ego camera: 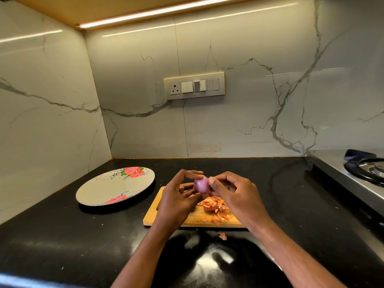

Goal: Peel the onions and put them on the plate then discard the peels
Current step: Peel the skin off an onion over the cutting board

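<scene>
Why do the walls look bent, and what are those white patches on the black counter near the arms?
Head view: the wide-angle lens bows straight wall edges. The light strip overhead mirrors as glare on the glossy counter. The left hand, right hand and onion are evenly lit, slightly soft; the plate casts a thin shadow.

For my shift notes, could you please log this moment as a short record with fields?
setting: black kitchen counter
left hand: holds small purple peeled onion
right hand: pinches skin at the onion's top
wooden cutting board: carries pile of orange-pink onion peels
stray peel: on counter, in front of board
round floral plate: left of board, no onions on it
steel gas stove: far right
</scene>
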Tool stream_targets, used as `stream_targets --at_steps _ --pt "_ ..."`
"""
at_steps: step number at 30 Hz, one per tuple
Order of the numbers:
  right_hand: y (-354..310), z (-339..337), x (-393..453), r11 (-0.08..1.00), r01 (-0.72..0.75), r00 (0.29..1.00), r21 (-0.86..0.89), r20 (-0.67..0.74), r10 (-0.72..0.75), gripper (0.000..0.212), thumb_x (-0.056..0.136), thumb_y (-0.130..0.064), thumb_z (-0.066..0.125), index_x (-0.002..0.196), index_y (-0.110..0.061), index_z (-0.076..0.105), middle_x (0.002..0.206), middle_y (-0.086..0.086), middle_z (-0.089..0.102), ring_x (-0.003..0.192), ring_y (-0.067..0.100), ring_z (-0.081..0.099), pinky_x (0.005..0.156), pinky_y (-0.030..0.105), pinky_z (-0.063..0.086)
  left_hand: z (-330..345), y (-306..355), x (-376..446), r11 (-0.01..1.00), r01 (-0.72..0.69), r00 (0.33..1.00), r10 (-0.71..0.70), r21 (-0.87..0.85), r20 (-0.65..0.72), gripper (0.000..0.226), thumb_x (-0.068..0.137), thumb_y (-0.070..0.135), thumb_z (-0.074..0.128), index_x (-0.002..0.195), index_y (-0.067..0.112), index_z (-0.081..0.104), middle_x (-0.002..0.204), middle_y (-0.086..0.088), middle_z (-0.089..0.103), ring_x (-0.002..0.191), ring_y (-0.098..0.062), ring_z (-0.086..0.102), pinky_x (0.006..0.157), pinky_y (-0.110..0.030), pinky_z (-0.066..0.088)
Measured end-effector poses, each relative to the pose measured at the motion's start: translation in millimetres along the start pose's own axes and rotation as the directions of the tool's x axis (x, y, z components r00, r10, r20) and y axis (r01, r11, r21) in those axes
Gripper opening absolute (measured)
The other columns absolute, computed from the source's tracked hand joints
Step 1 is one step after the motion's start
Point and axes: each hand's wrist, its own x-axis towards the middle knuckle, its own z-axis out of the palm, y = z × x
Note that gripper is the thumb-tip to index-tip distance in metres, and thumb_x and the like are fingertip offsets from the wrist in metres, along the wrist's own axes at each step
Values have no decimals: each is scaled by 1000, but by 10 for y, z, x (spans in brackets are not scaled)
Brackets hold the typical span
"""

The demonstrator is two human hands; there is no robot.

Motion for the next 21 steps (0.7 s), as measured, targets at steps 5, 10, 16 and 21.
stream_targets --at_steps 5,10,16,21 --pt "3 -5 -3 998 19 1000 -55 8 -19 31 78 -51 74 96 -26 76 87 -11 75 86 4 70 75 23 58 5 -2 0 1000 -9 1000 9 -1 9 40 77 4 81 109 23 65 118 14 68 112 -7 67 86 -24 58" --pt "23 -26 19 1000 10 1000 -20 -4 -10 10 87 -33 75 92 -26 78 84 -11 75 85 8 71 76 27 58 -6 -12 10 1000 -10 1000 10 12 -8 42 77 2 82 108 25 65 118 17 67 115 -7 65 90 -26 57" --pt "61 -9 31 997 -18 995 -69 -96 11 2 89 -24 74 87 -24 74 77 -8 72 76 5 69 65 17 54 10 9 -1 1000 11 1000 -11 -16 14 43 74 1 82 107 22 65 119 11 68 114 -11 66 91 -29 58" --pt "158 -49 80 992 -72 982 -108 -183 51 2 91 -23 72 90 -23 72 79 -7 72 75 8 70 69 23 58 -9 65 -11 996 16 1000 -15 -87 17 48 72 -3 83 108 20 62 119 6 67 112 -7 67 83 -17 55"
